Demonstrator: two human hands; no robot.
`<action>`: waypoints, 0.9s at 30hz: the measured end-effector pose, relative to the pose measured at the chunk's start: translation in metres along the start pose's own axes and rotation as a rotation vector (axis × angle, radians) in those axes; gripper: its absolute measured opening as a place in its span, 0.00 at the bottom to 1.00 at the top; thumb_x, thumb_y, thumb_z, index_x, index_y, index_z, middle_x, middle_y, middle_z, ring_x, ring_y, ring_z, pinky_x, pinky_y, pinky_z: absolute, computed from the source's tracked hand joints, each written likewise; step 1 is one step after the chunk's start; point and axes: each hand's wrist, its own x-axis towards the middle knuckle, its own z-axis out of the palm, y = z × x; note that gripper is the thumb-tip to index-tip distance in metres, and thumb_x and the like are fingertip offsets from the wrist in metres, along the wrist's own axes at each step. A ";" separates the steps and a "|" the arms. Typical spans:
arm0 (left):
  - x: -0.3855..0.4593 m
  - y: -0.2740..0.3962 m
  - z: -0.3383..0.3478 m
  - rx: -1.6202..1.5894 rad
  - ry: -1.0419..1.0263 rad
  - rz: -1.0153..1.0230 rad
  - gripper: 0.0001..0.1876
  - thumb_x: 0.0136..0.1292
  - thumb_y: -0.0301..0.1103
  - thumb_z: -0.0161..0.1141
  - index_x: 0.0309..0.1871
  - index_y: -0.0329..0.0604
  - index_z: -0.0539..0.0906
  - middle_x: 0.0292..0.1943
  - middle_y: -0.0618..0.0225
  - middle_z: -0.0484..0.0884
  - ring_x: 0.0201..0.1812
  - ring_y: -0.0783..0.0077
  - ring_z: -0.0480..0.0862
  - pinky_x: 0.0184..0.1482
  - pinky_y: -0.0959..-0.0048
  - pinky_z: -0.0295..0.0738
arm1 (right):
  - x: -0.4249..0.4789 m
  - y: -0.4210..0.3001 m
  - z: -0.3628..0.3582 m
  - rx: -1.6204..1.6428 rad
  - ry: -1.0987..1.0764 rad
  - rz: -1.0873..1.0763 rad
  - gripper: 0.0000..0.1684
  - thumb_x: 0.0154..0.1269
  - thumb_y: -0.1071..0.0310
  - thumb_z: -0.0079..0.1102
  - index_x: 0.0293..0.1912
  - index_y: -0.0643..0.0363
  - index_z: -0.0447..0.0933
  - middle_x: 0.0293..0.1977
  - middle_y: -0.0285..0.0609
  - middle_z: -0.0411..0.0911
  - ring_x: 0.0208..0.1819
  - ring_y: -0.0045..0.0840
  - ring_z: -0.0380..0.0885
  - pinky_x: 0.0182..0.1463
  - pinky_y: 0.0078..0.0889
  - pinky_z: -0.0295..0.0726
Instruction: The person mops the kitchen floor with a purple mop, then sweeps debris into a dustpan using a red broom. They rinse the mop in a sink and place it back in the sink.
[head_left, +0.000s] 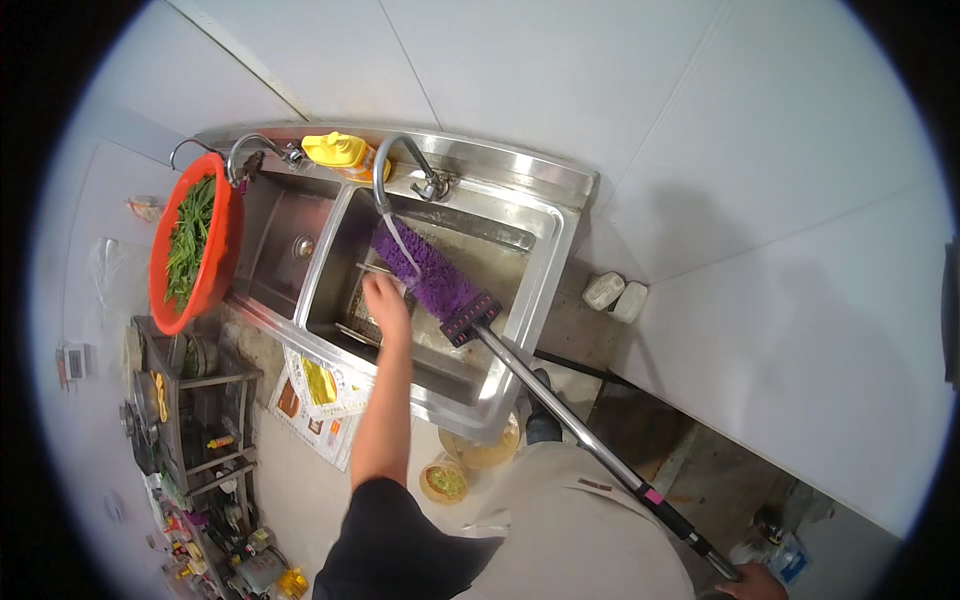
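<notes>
A mop with a purple chenille head (431, 274) lies slanted in the right basin of a stainless steel sink (551, 259). Water runs from the curved faucet (380, 176) onto the purple pile. My right hand (754, 583) grips the far end of the mop's metal pole (555, 405) at the lower right. Over the basin, just left of the mop head, is my left hand (384, 300), blurred, its fingers bent downward; whether it holds anything cannot be told. Under it, a perforated metal piece (364, 307) sits in the basin.
An orange basin (161, 262) of leafy greens stands tilted in view at the sink's left end. A yellow jug (341, 152) is behind the sink. A metal rack (176, 420) stands at left; tubs (444, 482) and printed sheets (322, 427) lie below the sink's front edge.
</notes>
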 end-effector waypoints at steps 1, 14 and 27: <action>-0.053 -0.001 -0.030 -0.021 -0.077 -0.220 0.14 0.74 0.36 0.49 0.31 0.39 0.70 0.24 0.70 0.71 0.25 0.75 0.70 0.28 0.70 0.65 | 0.009 0.022 -0.002 0.175 -0.028 -0.001 0.22 0.67 0.56 0.64 0.51 0.62 0.78 0.24 0.38 0.75 0.22 0.22 0.70 0.26 0.36 0.67; -0.513 0.244 -0.020 -1.210 -0.915 -1.253 0.13 0.74 0.42 0.56 0.43 0.41 0.77 0.45 0.57 0.82 0.51 0.59 0.83 0.58 0.57 0.78 | 0.025 0.069 -0.038 0.048 -0.150 -0.479 0.15 0.69 0.61 0.61 0.33 0.61 0.70 0.18 0.37 0.73 0.18 0.18 0.74 0.21 0.24 0.71; -0.472 0.192 -0.007 -1.107 -0.458 -1.223 0.13 0.68 0.27 0.55 0.28 0.48 0.66 0.17 0.78 0.65 0.16 0.80 0.65 0.20 0.75 0.65 | -0.045 0.193 0.031 -0.170 0.103 -0.651 0.11 0.65 0.63 0.62 0.36 0.58 0.70 0.18 0.33 0.72 0.16 0.18 0.73 0.19 0.26 0.72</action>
